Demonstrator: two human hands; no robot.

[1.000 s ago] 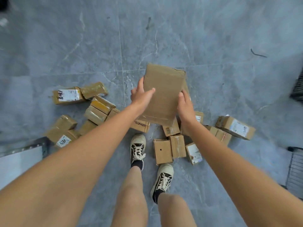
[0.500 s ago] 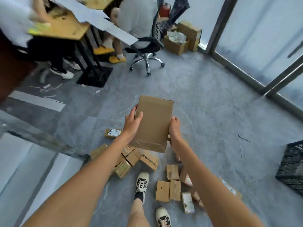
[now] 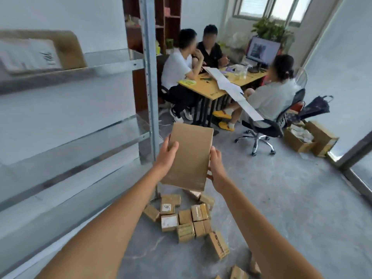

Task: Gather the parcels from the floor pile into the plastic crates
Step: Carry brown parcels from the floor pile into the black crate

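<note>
A grey floor [image 3: 281, 198] fills the lower part of the view. A tall metal shelf rack [image 3: 147, 77] stands at the left, and a flat brown package [image 3: 66, 49] is seen on one of its upper shelves. Beyond the rack's upright post, a wooden bench [image 3: 211, 89] is surrounded by three seated people, one of them on a wheeled office chair [image 3: 259, 129]. To the right of that chair, open cartons [image 3: 310, 137] are set on the floor. A pile of small parcels [image 3: 187, 220] lies on the floor near the foot of the rack's post. Above that pile, a flat cardboard parcel [image 3: 190, 156] is held up in the air, tilted away from the camera. It is gripped at its left edge by the left hand [image 3: 167, 156], thumb on the near face, and at its right edge by the right hand [image 3: 216, 168], fingers curled around the edge.
</note>
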